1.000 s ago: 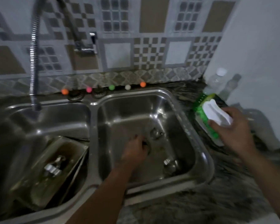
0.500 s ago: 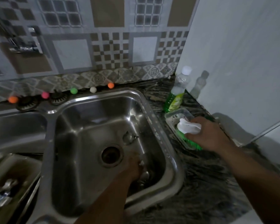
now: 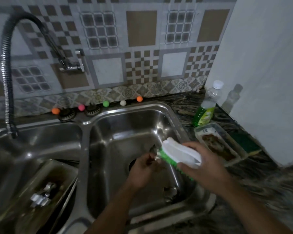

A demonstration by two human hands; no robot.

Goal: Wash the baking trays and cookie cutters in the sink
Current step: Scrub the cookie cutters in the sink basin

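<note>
My right hand (image 3: 205, 163) grips a white scrub brush (image 3: 179, 153) with green bristles over the right basin (image 3: 125, 130) of the steel double sink. My left hand (image 3: 142, 169) holds a small metal cookie cutter (image 3: 154, 152) up against the brush's front end; the cutter is mostly hidden by my fingers. Another metal cutter (image 3: 170, 191) lies on the right basin's floor near the front. In the left basin a baking tray (image 3: 57, 171) leans at an angle with a shiny metal cutter (image 3: 41, 195) lying in it.
A flexible hose tap (image 3: 7, 78) arcs over the left basin. A green dish soap bottle (image 3: 205, 108) and a clear plastic container (image 3: 216, 144) sit on the dark marble counter to the right, by a white wall. Small coloured balls (image 3: 106, 103) line the sink's back edge.
My right hand lifted the brush from the container on the counter and brought it over the right basin. My left hand rose from the basin floor holding a cutter to meet it.
</note>
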